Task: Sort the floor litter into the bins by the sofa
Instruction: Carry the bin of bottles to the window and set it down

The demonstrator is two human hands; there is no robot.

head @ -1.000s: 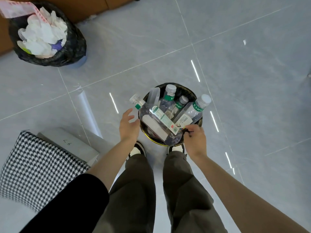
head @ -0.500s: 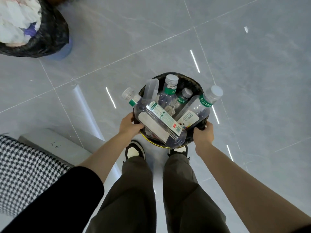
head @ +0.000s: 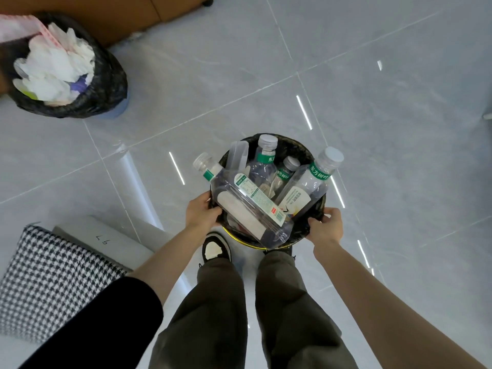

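The black-lined bin [head: 298,145] is just ahead of the person's shoes, with the left hand [head: 202,211] and right hand [head: 326,226] each gripping an opposite side of its rim. Its biggest bottle [head: 250,206] lies slanted, base near, cap pointing far-left past the rim, while three others stand caps up. A second bin [head: 106,83] of white paper stands well apart by the sofa [head: 119,12]; the held bin's base is hidden.

Houndstooth cushion [head: 53,283] lower left against white block [head: 119,242]; grey tile floor [head: 386,115].
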